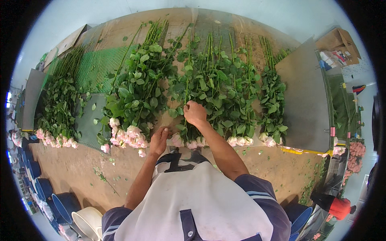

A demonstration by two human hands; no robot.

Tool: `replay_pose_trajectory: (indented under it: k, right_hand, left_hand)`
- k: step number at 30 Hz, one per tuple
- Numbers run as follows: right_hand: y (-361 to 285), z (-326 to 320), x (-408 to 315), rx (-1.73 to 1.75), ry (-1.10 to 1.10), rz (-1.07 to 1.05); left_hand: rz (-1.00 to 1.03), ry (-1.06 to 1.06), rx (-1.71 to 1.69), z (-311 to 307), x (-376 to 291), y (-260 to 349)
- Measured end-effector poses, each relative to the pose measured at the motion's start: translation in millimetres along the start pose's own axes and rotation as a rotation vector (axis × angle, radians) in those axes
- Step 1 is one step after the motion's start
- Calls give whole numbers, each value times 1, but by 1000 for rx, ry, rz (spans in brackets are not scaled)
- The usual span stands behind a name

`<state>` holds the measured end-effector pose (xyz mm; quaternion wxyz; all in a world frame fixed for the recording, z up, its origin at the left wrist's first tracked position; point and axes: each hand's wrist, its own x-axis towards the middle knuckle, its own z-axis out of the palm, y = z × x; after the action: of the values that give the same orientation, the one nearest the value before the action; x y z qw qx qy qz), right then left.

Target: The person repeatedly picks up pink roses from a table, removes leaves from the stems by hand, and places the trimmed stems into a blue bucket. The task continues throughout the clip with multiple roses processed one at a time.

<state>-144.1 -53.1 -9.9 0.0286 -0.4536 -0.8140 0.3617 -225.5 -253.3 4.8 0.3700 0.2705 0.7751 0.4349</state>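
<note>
Long-stemmed pale pink roses lie in several groups across a wooden table (176,18), their blooms along the edge nearest me. My right hand (195,112) has its fingers closed around the leafy stem of one rose (177,140), whose bloom hangs near the edge. Just left of that bloom is my left hand (159,140), fingers loosely bent; whether it touches a leaf there I cannot tell. A thick pile of roses (129,135) lies to its left. Right of my right hand spread more roses (240,140), with a narrow bunch (268,140) beyond them.
Another rose pile (57,140) and green netting (93,67) are at the left. A grey panel (304,99) stands at the right. Blue buckets (64,205) and a cream bucket (87,221) stand on the floor at lower left. A person in red (339,208) is at far right.
</note>
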Motion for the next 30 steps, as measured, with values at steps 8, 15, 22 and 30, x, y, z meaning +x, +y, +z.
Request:
replay_pose_trajectory:
  k: [8, 15, 22, 30]
  right_hand:
    - [-2, 1, -5, -93, -86, -23]
    - [-6, -2, -9, -77, -64, -5]
    - [19, -37, -29, 42, 14, -23]
    - [74, -77, -29, -94, 269, 17]
  left_hand:
    - [-11, -44, 40, -1, 2, 0]
    - [0, 10, 12, 1, -4, -5]
    - [25, 57, -12, -3, -3, -9]
    - [259, 346, 345, -40, 17, 14]
